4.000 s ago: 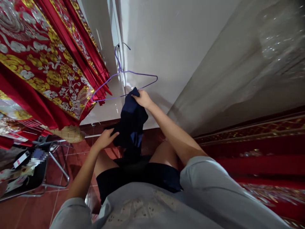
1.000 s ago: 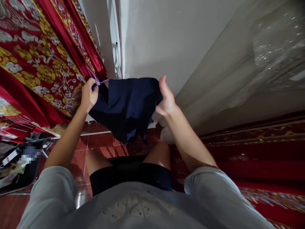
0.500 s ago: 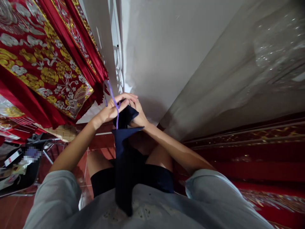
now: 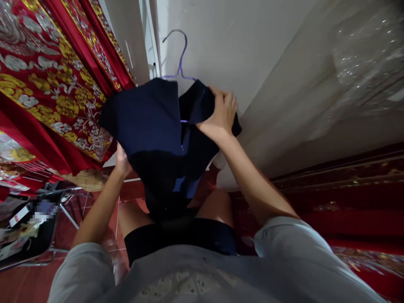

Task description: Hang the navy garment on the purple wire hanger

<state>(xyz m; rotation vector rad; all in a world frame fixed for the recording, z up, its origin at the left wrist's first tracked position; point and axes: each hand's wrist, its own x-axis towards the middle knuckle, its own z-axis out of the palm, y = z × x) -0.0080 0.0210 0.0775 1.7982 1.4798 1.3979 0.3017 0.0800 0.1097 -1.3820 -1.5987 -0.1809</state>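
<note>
A dark navy short-sleeved shirt (image 4: 148, 118) hangs spread open in front of me, with a slit neck and what looks like a small zip pull. A purple wire hanger (image 4: 181, 57) sits inside it, its hook rising above the collar; its lower bar shows through the neck slit. My right hand (image 4: 221, 113) is closed over the shirt's right shoulder, thumb toward the collar. My left hand (image 4: 121, 162) is at the underside of the left sleeve, with most of its fingers hidden behind the cloth. The shirt's lower part falls toward my knees.
Red cloth embroidered in gold and silver (image 4: 66, 97) hangs at the left. Below it stands a black folding chair (image 4: 44, 242) with small items on it. A pale wall (image 4: 233, 50) rises ahead. Clear plastic sheeting (image 4: 356, 75) and red fabric (image 4: 347, 210) are on the right.
The shirt has turned from edge-on to face me and risen, its hanger hook now upright. My hands, close together before, have moved apart to its two sides.
</note>
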